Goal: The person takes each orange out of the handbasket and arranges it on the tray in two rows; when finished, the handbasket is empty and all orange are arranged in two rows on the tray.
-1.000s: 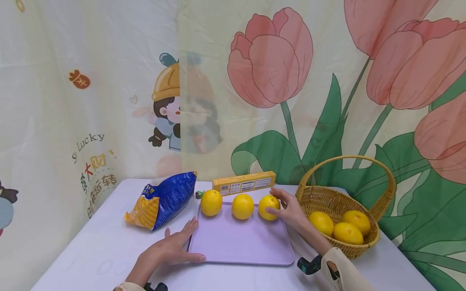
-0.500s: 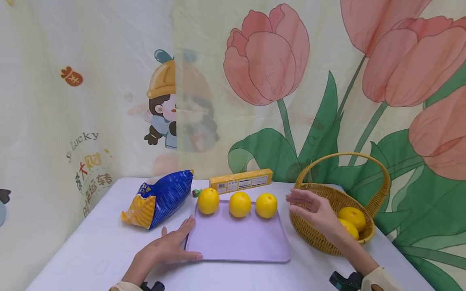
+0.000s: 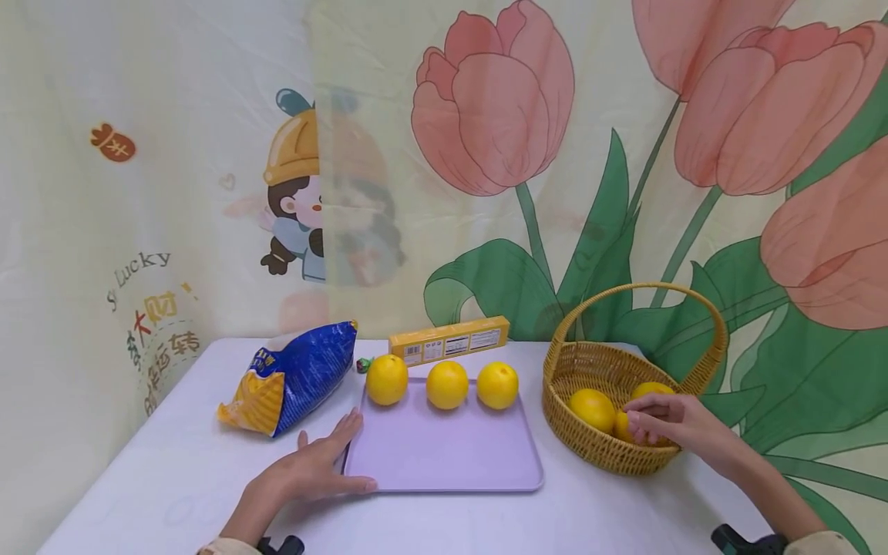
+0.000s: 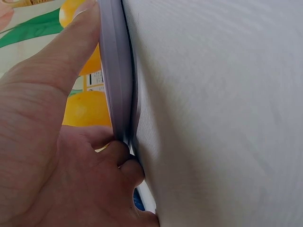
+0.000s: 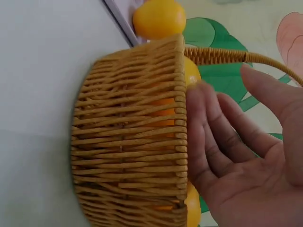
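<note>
Shifting my right hand (image 3: 669, 420) from the rectangular lilac tray (image 3: 444, 456), where three round yellow fruits (image 3: 447, 385) line the far edge, to the tan wicker basket (image 3: 586, 445) of more, I pinch nothing, fingers loosely bent, seemingly ready for another, left hand (image 3: 312, 468) spread against the tray

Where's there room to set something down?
The tray is bare between its three yellow fruits and its near edge; so is the white table before it. Crowded: the tray's back, near the yellow box, and the basket, with the right hand over more fruit.
</note>
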A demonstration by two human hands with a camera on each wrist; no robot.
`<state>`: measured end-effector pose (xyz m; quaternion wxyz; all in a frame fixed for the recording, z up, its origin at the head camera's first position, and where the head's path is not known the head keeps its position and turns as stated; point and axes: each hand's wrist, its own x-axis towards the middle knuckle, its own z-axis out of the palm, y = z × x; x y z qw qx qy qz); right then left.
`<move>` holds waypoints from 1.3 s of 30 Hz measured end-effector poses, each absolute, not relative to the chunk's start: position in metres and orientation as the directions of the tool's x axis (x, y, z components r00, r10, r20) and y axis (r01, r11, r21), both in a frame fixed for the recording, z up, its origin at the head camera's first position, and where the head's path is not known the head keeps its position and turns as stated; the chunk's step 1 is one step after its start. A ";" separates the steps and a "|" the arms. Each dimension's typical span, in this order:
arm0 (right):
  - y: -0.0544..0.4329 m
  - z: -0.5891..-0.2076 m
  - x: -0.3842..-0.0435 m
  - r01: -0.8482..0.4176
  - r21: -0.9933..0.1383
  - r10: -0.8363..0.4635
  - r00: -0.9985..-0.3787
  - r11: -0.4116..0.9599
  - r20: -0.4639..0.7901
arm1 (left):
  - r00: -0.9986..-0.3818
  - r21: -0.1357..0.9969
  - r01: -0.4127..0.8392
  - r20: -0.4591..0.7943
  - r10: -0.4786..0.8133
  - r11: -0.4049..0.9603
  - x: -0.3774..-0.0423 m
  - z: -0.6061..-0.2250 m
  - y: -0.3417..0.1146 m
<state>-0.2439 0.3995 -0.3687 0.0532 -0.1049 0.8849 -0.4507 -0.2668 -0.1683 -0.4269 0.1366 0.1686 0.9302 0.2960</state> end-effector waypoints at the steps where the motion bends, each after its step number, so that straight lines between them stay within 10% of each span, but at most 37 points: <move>1: 0.398 -0.368 -0.250 -0.143 -0.796 -0.219 -0.976 0.588 0.014 | -0.906 0.596 0.235 -0.153 0.396 0.768 -0.267 -0.427 -0.169; 9: 0.373 -0.348 -0.302 -0.232 -0.684 -0.189 -0.972 0.691 0.139 | -0.905 0.598 0.261 -0.121 0.407 0.758 -0.266 -0.429 -0.170; 27: 0.345 -0.342 -0.345 -0.203 -0.733 -0.302 -0.953 0.649 -0.004 | -0.915 0.604 0.230 -0.134 0.382 0.763 -0.267 -0.429 -0.169; 39: 0.356 -0.382 -0.374 -0.065 -0.877 -0.082 -0.996 0.476 0.030 | -0.918 0.603 0.237 -0.117 0.378 0.762 -0.265 -0.432 -0.169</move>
